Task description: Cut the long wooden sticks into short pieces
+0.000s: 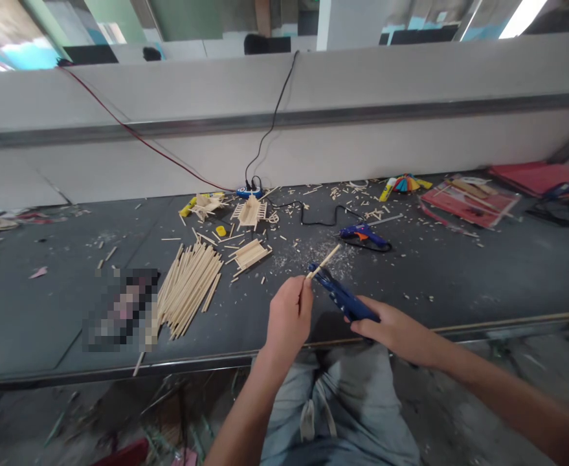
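Observation:
My left hand [289, 317] is closed around a thin wooden stick [323, 261] that points up and to the right. My right hand [391, 330] grips the blue handles of a pair of cutting pliers [340, 294]. The pliers' jaws sit at the stick, about midway along it. Both hands hover over the near edge of the dark worktable [459, 278], above my lap.
A pile of long wooden sticks [187, 288] lies to the left, with small stick-built frames [250, 254] behind it. A blue glue gun [362, 234] with a black cord rests further back. A power strip [249, 191], coloured papers [468, 202] and wood offcuts are scattered around.

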{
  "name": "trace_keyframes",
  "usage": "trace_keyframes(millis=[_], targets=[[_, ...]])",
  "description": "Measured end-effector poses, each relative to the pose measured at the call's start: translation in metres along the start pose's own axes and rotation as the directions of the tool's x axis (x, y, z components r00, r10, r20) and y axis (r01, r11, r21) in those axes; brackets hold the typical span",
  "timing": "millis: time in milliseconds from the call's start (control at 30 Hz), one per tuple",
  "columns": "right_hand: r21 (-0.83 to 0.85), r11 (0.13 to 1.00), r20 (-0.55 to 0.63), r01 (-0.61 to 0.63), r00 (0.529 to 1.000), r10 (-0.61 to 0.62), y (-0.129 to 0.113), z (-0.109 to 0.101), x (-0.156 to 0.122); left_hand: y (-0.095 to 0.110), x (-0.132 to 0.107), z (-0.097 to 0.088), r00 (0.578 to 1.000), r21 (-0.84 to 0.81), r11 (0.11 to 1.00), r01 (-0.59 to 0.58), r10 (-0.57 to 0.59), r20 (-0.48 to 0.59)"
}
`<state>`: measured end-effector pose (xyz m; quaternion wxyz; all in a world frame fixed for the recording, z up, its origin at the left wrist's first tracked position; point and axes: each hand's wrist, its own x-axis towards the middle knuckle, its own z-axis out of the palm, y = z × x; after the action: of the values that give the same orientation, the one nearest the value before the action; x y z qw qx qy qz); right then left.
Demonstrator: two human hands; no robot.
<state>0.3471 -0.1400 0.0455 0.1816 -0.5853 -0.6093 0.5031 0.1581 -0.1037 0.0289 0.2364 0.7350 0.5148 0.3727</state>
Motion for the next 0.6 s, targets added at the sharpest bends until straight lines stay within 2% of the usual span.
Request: trace_keyframes(millis=[267,600], targets=[[-0.023,0.999,-0.007,-0.028,1.000,0.028,-0.001,0.003,0.004,-0.008,0.002,0.007,0.982,0.085,0.982,-0.168,0.159,0.102],[0.000,0.994,0.024,-0.107,0.994,0.107,0.005,0.006,0.009,-0.013,0.003,0.005,0.970,0.219,0.947,-0.235,0.214,0.114]])
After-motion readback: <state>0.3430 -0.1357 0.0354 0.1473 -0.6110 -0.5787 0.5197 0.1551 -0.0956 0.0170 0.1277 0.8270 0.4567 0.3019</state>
